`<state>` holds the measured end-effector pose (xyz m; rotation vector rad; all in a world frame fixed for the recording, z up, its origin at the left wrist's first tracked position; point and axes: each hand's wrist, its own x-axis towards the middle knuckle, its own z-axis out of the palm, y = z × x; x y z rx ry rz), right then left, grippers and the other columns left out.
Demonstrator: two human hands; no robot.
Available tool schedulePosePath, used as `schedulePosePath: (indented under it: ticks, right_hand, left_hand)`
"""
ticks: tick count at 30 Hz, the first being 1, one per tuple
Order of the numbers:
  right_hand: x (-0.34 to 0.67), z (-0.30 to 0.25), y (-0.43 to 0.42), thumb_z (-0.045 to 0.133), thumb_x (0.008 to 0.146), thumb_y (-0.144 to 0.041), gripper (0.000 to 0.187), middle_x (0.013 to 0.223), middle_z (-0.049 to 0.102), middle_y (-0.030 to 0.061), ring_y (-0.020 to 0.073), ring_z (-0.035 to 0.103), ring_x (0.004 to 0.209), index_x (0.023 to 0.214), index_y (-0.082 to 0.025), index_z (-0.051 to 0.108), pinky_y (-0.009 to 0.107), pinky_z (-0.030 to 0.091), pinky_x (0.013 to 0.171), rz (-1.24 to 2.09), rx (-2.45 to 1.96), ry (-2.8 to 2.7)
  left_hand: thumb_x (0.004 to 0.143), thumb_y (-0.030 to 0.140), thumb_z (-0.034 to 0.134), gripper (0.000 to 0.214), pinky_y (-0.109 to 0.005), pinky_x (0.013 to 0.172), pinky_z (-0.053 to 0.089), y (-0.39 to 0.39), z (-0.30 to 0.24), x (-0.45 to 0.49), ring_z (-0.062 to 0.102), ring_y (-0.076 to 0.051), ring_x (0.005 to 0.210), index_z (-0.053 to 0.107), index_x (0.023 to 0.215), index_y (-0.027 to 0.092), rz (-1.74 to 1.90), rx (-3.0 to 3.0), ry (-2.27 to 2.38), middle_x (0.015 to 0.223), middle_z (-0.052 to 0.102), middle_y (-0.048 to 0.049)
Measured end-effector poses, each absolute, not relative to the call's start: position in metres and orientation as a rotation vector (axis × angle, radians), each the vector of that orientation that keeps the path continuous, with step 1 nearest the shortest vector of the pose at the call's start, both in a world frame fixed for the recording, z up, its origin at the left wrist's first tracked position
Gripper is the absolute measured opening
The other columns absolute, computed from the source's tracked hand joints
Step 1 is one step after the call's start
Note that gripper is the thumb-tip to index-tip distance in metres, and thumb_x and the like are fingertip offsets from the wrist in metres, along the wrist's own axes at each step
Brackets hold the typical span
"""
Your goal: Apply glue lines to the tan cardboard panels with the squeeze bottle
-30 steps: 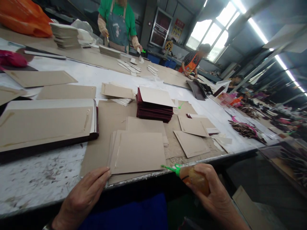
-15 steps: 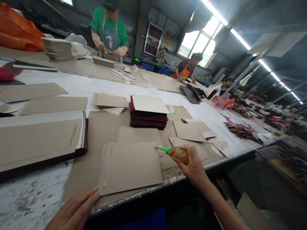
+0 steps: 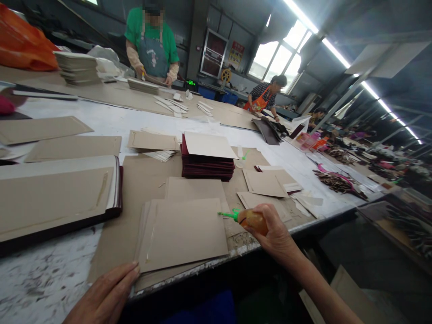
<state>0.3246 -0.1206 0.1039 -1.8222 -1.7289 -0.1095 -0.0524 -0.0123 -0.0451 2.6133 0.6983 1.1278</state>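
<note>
Strip lights (image 3: 301,16) run in a slanting line beneath the dim ceiling (image 3: 340,18), a bright paned window (image 3: 266,57) breaks the grey wall (image 3: 250,29), and a red-and-yellow poster (image 3: 236,56) hangs near a yellow wheel (image 3: 226,75) beyond the long white table (image 3: 108,120)

L hand (image 3: 104,292) fingers (image 3: 125,273) extd & tog.; R hand (image 3: 270,227) curled.

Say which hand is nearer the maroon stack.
Right. The right hand, gripping the bottle, is in front and right of the stack; the left hand, by the cards, is farther, front-left.
</note>
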Motion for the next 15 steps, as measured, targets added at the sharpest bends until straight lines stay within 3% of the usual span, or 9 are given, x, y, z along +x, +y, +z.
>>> schedulePosePath:
  ticks: [6, 15]
  right_hand:
    - [0.316, 0.106, -0.139, 0.061, 0.083, -0.021, 0.024, 0.093, 0.049, 0.0041, 0.0221, 0.052, 0.085, 0.102, -0.024, 0.047, 0.037, 0.048, 0.076, -0.030, -1.830, -1.727]
    - [0.304, 0.111, -0.171, 0.062, 0.083, -0.021, 0.025, 0.096, 0.054, 0.0040, 0.0220, 0.056, 0.088, 0.103, -0.027, 0.048, 0.035, 0.049, 0.077, 0.071, -1.869, -1.716]
  left_hand:
    - [0.092, 0.017, 0.045, 0.036, -0.023, 0.103, 0.044, -0.007, -0.041, -0.051, 0.060, -0.016, 0.110, 0.055, 0.127, 0.020, 1.190, 2.714, 0.588, 0.120, 0.062, -0.0070]
    - [0.094, 0.017, 0.043, 0.035, -0.028, 0.096, 0.051, -0.006, -0.038, -0.047, 0.061, -0.017, 0.106, 0.054, 0.127, 0.021, 1.205, 2.706, 0.601, 0.116, 0.062, -0.0069]
